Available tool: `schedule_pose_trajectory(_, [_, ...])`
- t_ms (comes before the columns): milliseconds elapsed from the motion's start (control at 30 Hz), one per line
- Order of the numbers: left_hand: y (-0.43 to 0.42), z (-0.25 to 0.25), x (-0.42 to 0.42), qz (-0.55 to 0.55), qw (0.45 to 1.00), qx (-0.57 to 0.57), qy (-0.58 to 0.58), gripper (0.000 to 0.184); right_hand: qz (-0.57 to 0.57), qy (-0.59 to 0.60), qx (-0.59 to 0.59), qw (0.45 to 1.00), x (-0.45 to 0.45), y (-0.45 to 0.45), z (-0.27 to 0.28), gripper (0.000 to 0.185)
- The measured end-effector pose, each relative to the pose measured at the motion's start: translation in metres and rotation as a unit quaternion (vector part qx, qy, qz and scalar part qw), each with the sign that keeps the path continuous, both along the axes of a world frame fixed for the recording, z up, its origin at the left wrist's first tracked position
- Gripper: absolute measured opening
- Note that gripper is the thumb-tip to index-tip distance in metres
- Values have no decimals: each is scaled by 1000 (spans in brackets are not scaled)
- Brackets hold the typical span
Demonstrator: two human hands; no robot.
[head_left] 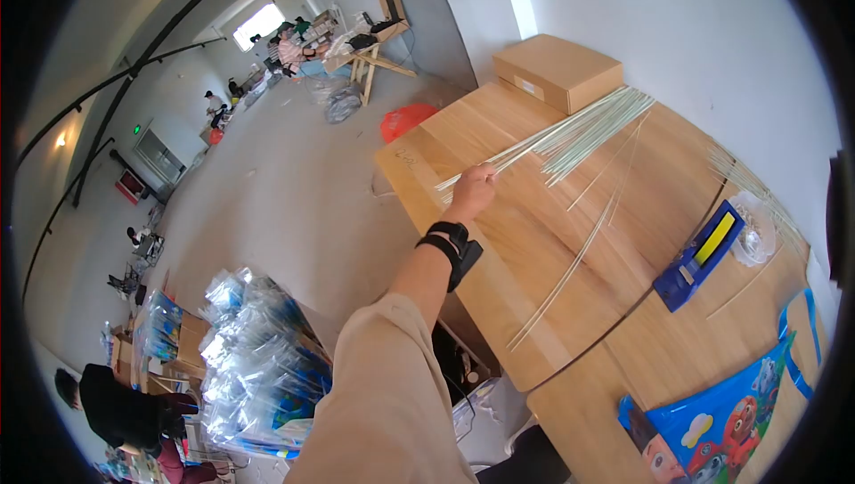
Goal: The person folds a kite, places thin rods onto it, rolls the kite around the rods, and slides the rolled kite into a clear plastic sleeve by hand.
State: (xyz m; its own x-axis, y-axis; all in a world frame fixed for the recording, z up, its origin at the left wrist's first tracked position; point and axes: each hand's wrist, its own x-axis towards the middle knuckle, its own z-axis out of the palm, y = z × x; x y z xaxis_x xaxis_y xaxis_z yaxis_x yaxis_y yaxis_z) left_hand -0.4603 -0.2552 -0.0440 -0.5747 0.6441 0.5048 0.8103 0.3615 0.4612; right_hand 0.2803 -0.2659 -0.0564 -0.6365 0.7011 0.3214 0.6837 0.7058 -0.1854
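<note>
My left hand [473, 192], a black band on its wrist, is closed around some thin pale-green sticks [534, 141] at the table's far-left edge. The tips of these sticks poke out past the fist. Right beside it, a spread bundle of similar sticks [595, 141] lies on the wooden table [463, 257]. Several loose sticks [570, 272] lie apart, nearer to me. My right hand is out of view.
A cardboard box [561, 74] stands against the wall. On the right are a blue holder with a yellow strip [699, 257], more sticks [746, 172] and a blue cartoon-printed bag [726, 417]. Plastic-wrapped packs [258, 359] are heaped at left, near a person in black [120, 404].
</note>
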Motion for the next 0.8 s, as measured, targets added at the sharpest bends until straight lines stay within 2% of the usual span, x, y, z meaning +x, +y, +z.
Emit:
schedule_pose_trajectory(67, [-9,18,30,1,991,112,-72,5,12,-19,27,999,5,1,-6,36])
schedule_pose_trajectory(100, [-13,26,47,3,991,116,-69,5,17,-40,52,998,7,0,-7,37])
schedule_pose_trajectory(167, [-25,38,86,-148,968,165,-119,5,-15,-7,13,1000,-1,-4,5,40])
schedule_pose_trajectory(233, [-36,52,141,-231,946,153,-168,5,-18,17,24,999,-2,-7,11,44])
schedule_pose_trajectory(300, [-45,52,191,-279,929,62,-235,8,-26,33,17,999,0,-9,10,45])
schedule_pose_trajectory(367, [-45,42,238,-386,911,54,-131,8,-10,34,55,998,-3,-7,13,44])
schedule_pose_trajectory(400, [-41,40,253,-386,911,53,-133,8,-5,31,72,997,0,-8,7,44])
schedule_pose_trajectory(467, [-40,19,298,-445,895,26,-23,4,-46,-2,79,996,20,5,-42,50])
schedule_pose_trajectory(500, [-39,6,312,-445,896,6,16,3,-54,32,13,998,32,2,-57,52])
schedule_pose_trajectory(533, [-29,-8,315,-452,890,-8,54,5,-53,10,14,998,29,-6,-41,50])
schedule_pose_trajectory(567, [-24,-11,325,-461,887,-13,15,10,-79,28,-43,996,22,-11,-24,51])
schedule_pose_trajectory(633, [-19,-20,341,-420,899,-56,114,7,-67,70,-18,995,25,-11,-29,54])
schedule_pose_trajectory(700, [-23,6,372,-348,919,-116,140,9,-74,77,-18,994,24,-9,-23,56])
schedule_pose_trajectory(800, [-8,11,420,-363,919,-126,86,10,-96,65,-33,993,18,-5,-19,55])
